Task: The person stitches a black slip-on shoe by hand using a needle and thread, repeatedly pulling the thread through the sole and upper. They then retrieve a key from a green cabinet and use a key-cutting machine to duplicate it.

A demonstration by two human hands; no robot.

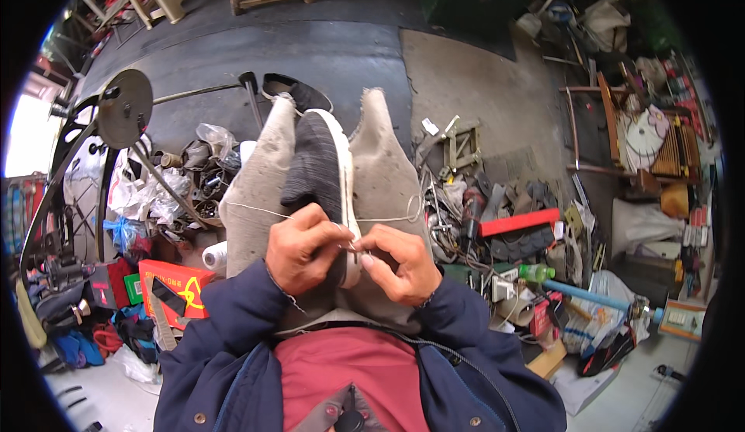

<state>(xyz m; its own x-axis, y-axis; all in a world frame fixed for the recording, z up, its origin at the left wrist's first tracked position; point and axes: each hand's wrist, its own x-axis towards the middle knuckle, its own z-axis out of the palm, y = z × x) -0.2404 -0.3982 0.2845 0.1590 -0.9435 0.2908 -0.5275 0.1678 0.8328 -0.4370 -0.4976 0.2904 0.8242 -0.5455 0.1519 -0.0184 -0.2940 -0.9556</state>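
Observation:
A dark grey knit slip-on shoe (pixel 314 160) lies on its side in my lap, its white sole (pixel 344 149) turned to the right. My left hand (pixel 304 249) is closed in a pinch at the sole's near part, with pale thread (pixel 260 209) trailing off to the left from it. Close beside it, fingertips almost touching, my right hand (pixel 400 261) pinches thread too. A loop of this thread (pixel 400 219) spreads rightward over the grey cloth (pixel 384 156) covering my legs. The exact point between my fingertips is too small to make out.
Beyond my knees rests a second dark shoe (pixel 299 92). Left stand a metal machine with a round disc (pixel 125 108), a white thread spool (pixel 215 256) and a red box (pixel 177 288). Tools and scraps crowd the right, with a red bar (pixel 518 222) and green bottle (pixel 535 273).

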